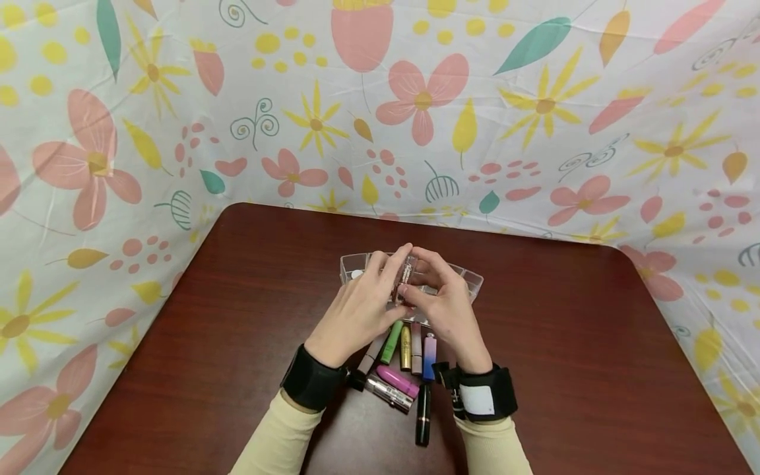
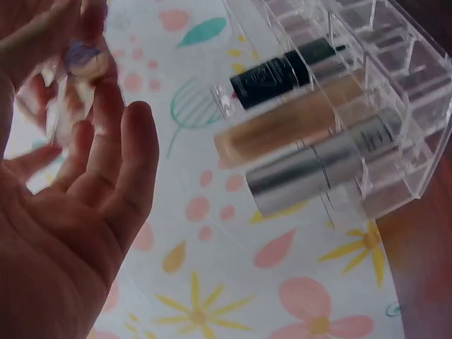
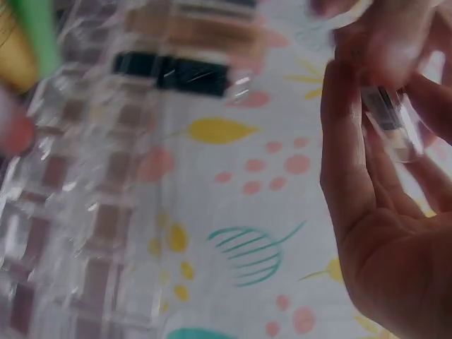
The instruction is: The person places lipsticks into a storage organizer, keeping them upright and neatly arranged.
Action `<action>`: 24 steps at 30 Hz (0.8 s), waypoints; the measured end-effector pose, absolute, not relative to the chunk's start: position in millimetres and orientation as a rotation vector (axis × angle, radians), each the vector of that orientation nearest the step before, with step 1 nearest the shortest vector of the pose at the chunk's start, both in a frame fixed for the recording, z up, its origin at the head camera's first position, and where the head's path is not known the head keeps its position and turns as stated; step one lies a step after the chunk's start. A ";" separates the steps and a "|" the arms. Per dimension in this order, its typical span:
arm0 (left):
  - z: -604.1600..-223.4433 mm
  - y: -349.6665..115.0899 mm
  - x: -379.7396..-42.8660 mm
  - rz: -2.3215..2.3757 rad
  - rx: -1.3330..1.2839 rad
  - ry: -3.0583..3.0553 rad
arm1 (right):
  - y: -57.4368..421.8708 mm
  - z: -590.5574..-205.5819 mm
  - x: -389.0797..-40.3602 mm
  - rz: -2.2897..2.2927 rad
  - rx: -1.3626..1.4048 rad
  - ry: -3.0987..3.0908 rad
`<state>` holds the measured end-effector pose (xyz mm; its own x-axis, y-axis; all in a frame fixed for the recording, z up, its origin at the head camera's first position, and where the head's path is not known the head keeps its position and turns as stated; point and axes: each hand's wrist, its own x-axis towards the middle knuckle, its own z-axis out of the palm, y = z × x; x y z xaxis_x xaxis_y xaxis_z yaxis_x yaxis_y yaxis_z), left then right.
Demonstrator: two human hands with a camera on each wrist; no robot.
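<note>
Clear tube [image 1: 406, 272] between both hands [image 1: 359, 309] [image 1: 449, 305]

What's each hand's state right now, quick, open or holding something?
Left hand: closed, holding a clear tube.
Right hand: closed, holding the same clear tube.

Organizer [image 2: 395, 201] glossy plastic; 2 wristbands [image 1: 313, 379] matt (tabletop [image 1: 594, 330] wood-look, smooth).

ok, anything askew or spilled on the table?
No visible spill. Mildly askew: the magenta tube and silver tube lie slantwise, while the green tube and gold tube point toward the clear organizer.
</note>
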<state>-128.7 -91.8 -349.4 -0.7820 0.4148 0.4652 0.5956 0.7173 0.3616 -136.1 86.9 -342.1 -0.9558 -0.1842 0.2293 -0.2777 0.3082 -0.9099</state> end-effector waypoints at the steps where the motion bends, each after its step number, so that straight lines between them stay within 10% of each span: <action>1: -349.8 -95.2 -130.2 -0.723 -0.779 -2.579 | 87.5 -346.3 -139.2 1.696 0.439 -2.467; 24: -382.4 -138.3 -156.2 -0.756 -0.515 -3.008 | 87.8 -409.8 -179.4 1.397 0.507 -2.484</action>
